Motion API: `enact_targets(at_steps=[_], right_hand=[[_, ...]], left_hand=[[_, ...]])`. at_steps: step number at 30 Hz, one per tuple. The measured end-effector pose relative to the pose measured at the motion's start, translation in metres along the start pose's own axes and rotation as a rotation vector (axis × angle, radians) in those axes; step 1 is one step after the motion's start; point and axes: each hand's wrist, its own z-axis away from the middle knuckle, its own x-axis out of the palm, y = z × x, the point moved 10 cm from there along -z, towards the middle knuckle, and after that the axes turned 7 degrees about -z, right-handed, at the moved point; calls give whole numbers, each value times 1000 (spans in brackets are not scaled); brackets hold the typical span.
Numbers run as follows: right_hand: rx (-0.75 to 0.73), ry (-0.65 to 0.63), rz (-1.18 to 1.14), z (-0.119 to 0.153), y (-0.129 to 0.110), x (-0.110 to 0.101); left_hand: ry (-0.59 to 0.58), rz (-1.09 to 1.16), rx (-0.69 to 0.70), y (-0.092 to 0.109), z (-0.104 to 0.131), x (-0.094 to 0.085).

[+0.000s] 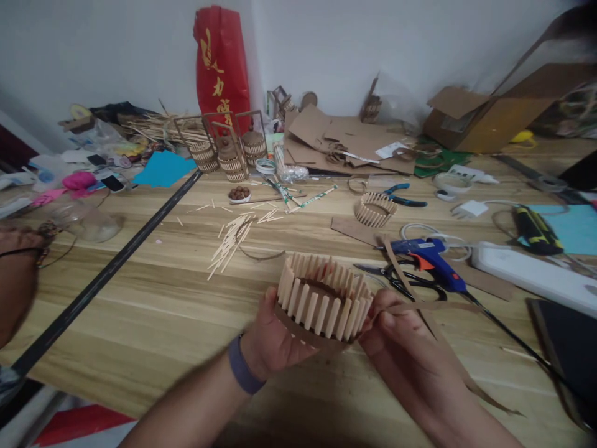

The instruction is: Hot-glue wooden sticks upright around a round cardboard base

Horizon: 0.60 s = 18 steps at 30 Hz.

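Low over the table, my left hand (275,342) cradles a small round basket (321,305) from its left side and below. Upright wooden sticks form its wall, and a brown cardboard strip runs round the lower edge. At the basket's right side, my right hand (396,323) pinches a long brown cardboard strip (443,306), which trails off to the right. The fingertips of that hand lie close against the sticks. Just beyond are a blue glue gun (431,258) and black-handled scissors (405,280).
A smaller stick ring (375,210) and blue-handled pliers (403,196) lie farther back. Loose sticks (231,239) are scattered left of centre. Finished lantern-like baskets (232,162) stand before a red bag (221,68). A white power strip (532,277) lies right; another person's arm (18,274) shows left.
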Motion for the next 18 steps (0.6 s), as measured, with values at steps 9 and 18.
enact_targets(at_steps=[9, 18], right_hand=[[8, 22, 32, 3, 5, -2], [10, 44, 15, 6, 5, 0]], left_hand=[[171, -93, -4, -17, 17, -52], [100, -54, -35, -29, 17, -58]])
